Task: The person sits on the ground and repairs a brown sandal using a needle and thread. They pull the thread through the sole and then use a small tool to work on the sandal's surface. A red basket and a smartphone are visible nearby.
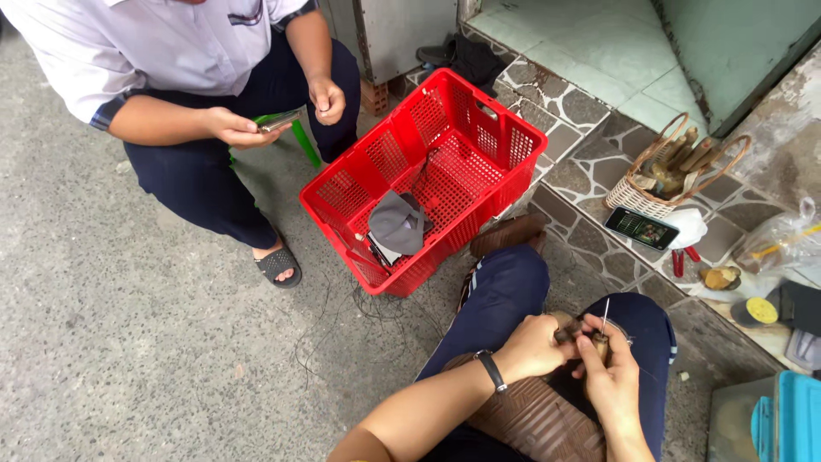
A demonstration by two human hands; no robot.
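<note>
Left hand (532, 344) clamped on a small brown piece (566, 329) over the knee, right hand (609, 370) pinching an upright needle (605, 317) just beside it.

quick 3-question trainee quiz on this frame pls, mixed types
1. True or false: the red crate holds a grey cap.
2. What lies beside the wicker basket on the stone step? A) a phone B) a cup C) a book
3. Which wrist bears the black watch?

Key:
1. True.
2. A, a phone with its screen lit.
3. The left; the left hand and right hand meet on a small dark thing over the lap.
</note>
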